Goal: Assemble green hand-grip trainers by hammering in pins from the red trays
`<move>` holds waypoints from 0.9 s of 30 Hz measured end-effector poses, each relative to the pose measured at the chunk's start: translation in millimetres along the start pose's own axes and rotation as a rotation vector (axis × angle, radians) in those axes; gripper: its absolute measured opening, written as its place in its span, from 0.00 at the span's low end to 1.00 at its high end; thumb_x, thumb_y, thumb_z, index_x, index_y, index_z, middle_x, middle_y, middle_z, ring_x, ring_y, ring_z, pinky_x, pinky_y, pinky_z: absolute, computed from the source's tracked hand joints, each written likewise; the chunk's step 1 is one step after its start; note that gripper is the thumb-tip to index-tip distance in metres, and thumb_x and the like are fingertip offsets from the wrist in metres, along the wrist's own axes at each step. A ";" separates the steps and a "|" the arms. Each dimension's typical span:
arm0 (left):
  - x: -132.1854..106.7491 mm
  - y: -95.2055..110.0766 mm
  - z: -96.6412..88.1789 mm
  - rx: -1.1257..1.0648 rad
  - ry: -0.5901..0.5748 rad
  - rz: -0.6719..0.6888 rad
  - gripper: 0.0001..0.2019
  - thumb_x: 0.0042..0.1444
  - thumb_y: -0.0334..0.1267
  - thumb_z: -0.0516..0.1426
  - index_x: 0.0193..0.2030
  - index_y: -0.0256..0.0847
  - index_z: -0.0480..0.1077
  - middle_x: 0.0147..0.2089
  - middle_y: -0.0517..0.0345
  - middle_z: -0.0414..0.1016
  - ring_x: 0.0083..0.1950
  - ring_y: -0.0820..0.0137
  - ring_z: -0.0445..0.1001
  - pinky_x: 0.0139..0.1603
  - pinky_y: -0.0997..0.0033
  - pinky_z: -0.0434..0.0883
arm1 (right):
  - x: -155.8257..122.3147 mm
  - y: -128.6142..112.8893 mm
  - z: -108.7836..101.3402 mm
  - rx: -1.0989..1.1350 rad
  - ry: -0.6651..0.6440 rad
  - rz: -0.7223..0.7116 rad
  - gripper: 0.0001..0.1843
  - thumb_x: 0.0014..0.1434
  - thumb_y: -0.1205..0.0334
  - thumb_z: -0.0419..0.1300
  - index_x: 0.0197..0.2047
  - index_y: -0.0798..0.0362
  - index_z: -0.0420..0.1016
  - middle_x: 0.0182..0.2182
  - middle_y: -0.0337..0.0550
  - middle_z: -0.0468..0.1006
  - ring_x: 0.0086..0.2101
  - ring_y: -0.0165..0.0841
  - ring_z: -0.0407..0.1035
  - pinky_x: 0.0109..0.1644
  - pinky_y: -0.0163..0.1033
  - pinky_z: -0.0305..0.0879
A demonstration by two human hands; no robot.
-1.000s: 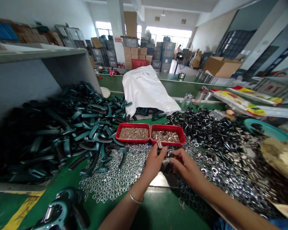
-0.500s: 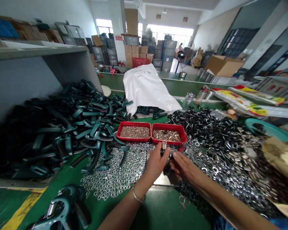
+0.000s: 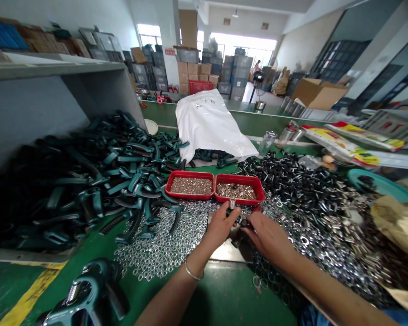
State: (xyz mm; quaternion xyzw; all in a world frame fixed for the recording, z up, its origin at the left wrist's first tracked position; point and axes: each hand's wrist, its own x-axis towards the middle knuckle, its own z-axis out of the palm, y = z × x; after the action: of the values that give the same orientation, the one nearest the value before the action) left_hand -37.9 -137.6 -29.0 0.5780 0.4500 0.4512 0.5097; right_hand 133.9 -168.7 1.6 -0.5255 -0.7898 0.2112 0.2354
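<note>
Spring clamp (image 3: 238, 219), teal and black, quantity one: is sitting between both hands above a bare metal plate (image 3: 226, 254), largely hidden by them. One coil spring (image 3: 232, 204) is standing upright at its top.

Left hand (image 3: 221, 222), one: fingers are wrapping the clamp body from the left, thumb near the coil, apparently to steady it and leave the spring free. Metal bracelet (image 3: 193, 270) on the wrist, one.

Right hand (image 3: 268, 235), one: fingers are pinching a black end piece (image 3: 245, 223), probably because so small a part is needing fingertip control; whether it is joining the clamp, cannot tell.

Trays, red, two, lying side by side just beyond the hands, presumably for easy reach: left red tray (image 3: 190, 197) is holding small metal bits; right red tray (image 3: 245, 202) is holding pins and some rings.

Loose stock, each lot too many to count, seemingly sorted by kind around the plate: teal handles (image 3: 132, 181), heaping at left; metal rings (image 3: 159, 251), spreading over the green counter (image 3: 221, 299); black-headed screws (image 3: 292, 181) and metal sleeves (image 3: 363, 246), piling at right.

Second clamp (image 3: 95, 290), one, is lying lower left, well apart. White sack (image 3: 211, 120), one, is covering some handles. Teal dish (image 3: 387, 185), one, is resting far right.
</note>
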 end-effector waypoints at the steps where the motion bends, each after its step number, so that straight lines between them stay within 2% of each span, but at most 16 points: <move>1: -0.6 1.7 -0.2 0.018 -0.001 0.037 0.11 0.64 0.47 0.52 0.40 0.42 0.67 0.34 0.60 0.69 0.35 0.70 0.68 0.40 0.71 0.66 | -1.5 -0.2 2.5 0.097 -0.108 0.024 0.27 0.67 0.39 0.44 0.33 0.52 0.70 0.28 0.46 0.76 0.31 0.37 0.71 0.37 0.42 0.67; 3: -2.1 5.6 -0.5 0.073 -0.002 0.149 0.10 0.65 0.45 0.52 0.40 0.41 0.68 0.40 0.57 0.70 0.43 0.68 0.69 0.48 0.69 0.66 | -4.2 0.1 6.9 0.343 -0.373 0.117 0.35 0.70 0.41 0.29 0.33 0.52 0.70 0.22 0.42 0.74 0.20 0.32 0.67 0.27 0.38 0.65; 4: -2.8 7.2 -0.5 0.094 -0.001 0.199 0.10 0.65 0.45 0.51 0.41 0.42 0.68 0.44 0.55 0.70 0.47 0.67 0.69 0.52 0.68 0.65 | -4.8 0.5 8.1 0.415 -0.449 0.155 0.37 0.70 0.42 0.27 0.35 0.52 0.70 0.22 0.41 0.75 0.18 0.31 0.66 0.24 0.37 0.63; 5: -3.3 8.2 -0.1 0.107 0.004 0.230 0.10 0.66 0.44 0.51 0.42 0.42 0.69 0.46 0.54 0.70 0.50 0.66 0.68 0.55 0.67 0.64 | -4.9 0.9 8.6 0.420 -0.442 0.175 0.36 0.69 0.40 0.30 0.37 0.52 0.71 0.24 0.42 0.76 0.19 0.32 0.67 0.23 0.37 0.62; 8: -4.8 8.5 2.3 0.118 0.047 0.221 0.11 0.67 0.44 0.50 0.42 0.41 0.68 0.46 0.53 0.70 0.50 0.65 0.68 0.55 0.66 0.63 | -3.4 1.3 8.1 0.243 -0.107 0.135 0.26 0.61 0.35 0.52 0.39 0.52 0.71 0.34 0.48 0.78 0.31 0.36 0.72 0.30 0.38 0.66; 9: -5.3 8.4 3.1 0.113 0.057 0.209 0.11 0.67 0.44 0.49 0.42 0.41 0.68 0.45 0.53 0.70 0.49 0.65 0.68 0.54 0.66 0.64 | -3.5 1.3 8.2 0.247 -0.049 0.129 0.26 0.60 0.35 0.54 0.37 0.52 0.71 0.33 0.47 0.78 0.31 0.36 0.71 0.31 0.38 0.66; 10: -5.9 8.5 3.6 0.103 0.057 0.207 0.11 0.67 0.45 0.49 0.42 0.41 0.68 0.44 0.53 0.71 0.48 0.65 0.69 0.53 0.66 0.64 | -4.1 1.4 8.7 0.320 -0.083 0.140 0.27 0.62 0.34 0.51 0.35 0.52 0.70 0.29 0.45 0.76 0.27 0.34 0.70 0.29 0.37 0.66; 13: -7.0 9.1 3.5 0.076 0.010 0.238 0.11 0.67 0.45 0.49 0.42 0.41 0.68 0.43 0.54 0.71 0.47 0.66 0.69 0.52 0.67 0.65 | -7.8 2.7 10.1 0.653 -0.471 0.233 0.37 0.66 0.34 0.31 0.33 0.52 0.69 0.17 0.37 0.70 0.14 0.28 0.57 0.18 0.34 0.56; 14: -6.9 8.8 3.0 0.079 0.004 0.241 0.11 0.67 0.45 0.49 0.42 0.41 0.68 0.43 0.54 0.71 0.47 0.66 0.69 0.52 0.67 0.65 | -8.7 3.3 9.8 0.660 -0.527 0.242 0.38 0.66 0.34 0.30 0.35 0.52 0.70 0.18 0.38 0.71 0.13 0.28 0.56 0.17 0.33 0.55; 15: -6.6 7.9 2.6 0.087 0.011 0.228 0.11 0.67 0.45 0.49 0.42 0.42 0.68 0.42 0.54 0.71 0.47 0.65 0.70 0.52 0.67 0.65 | -9.1 3.8 9.1 0.584 -0.486 0.230 0.36 0.65 0.33 0.35 0.36 0.52 0.71 0.21 0.40 0.73 0.15 0.28 0.60 0.19 0.34 0.56; 18: -5.4 2.9 2.2 0.136 0.063 0.151 0.12 0.66 0.46 0.50 0.41 0.42 0.67 0.40 0.55 0.70 0.45 0.65 0.70 0.50 0.66 0.65 | -7.5 4.2 6.7 0.138 -0.054 0.107 0.25 0.60 0.36 0.55 0.38 0.52 0.72 0.33 0.49 0.76 0.32 0.38 0.71 0.32 0.40 0.66; 20: -5.8 0.0 2.6 0.183 0.074 0.128 0.12 0.66 0.47 0.50 0.40 0.41 0.67 0.39 0.55 0.69 0.44 0.64 0.70 0.50 0.65 0.65 | -6.5 3.9 7.5 0.011 0.116 0.053 0.22 0.59 0.39 0.58 0.38 0.52 0.71 0.36 0.51 0.74 0.38 0.42 0.70 0.39 0.44 0.67; 22: -8.0 -0.7 2.9 0.216 0.055 0.136 0.13 0.67 0.47 0.49 0.40 0.41 0.66 0.40 0.55 0.69 0.44 0.64 0.69 0.51 0.64 0.65 | -7.6 3.8 10.5 0.182 0.030 0.095 0.21 0.63 0.40 0.54 0.37 0.51 0.70 0.31 0.46 0.73 0.31 0.38 0.69 0.34 0.41 0.66; 25: -12.7 1.8 2.3 0.212 -0.001 0.184 0.12 0.68 0.46 0.47 0.42 0.41 0.65 0.43 0.54 0.68 0.47 0.65 0.69 0.53 0.65 0.64 | -11.9 4.2 14.0 0.682 -0.329 0.281 0.27 0.67 0.37 0.41 0.34 0.50 0.67 0.18 0.33 0.63 0.15 0.28 0.54 0.19 0.34 0.57; 26: -14.2 2.7 2.1 0.212 -0.014 0.204 0.12 0.68 0.45 0.47 0.43 0.41 0.65 0.44 0.54 0.68 0.48 0.66 0.69 0.54 0.65 0.64 | -13.1 4.3 14.0 0.778 -0.416 0.328 0.29 0.68 0.37 0.38 0.33 0.50 0.66 0.16 0.31 0.60 0.13 0.27 0.50 0.16 0.33 0.53; 27: -15.4 3.4 2.1 0.214 -0.021 0.216 0.11 0.68 0.45 0.47 0.43 0.41 0.65 0.44 0.53 0.68 0.49 0.66 0.69 0.55 0.66 0.64 | -13.8 4.1 13.4 0.795 -0.439 0.347 0.30 0.67 0.36 0.38 0.33 0.50 0.67 0.16 0.31 0.62 0.13 0.26 0.50 0.16 0.33 0.51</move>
State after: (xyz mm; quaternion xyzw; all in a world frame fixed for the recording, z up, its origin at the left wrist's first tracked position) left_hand -38.5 -153.3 -26.8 0.6787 0.4256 0.4467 0.3984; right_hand 133.6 -181.2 -13.6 -0.4618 -0.5798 0.6385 0.2072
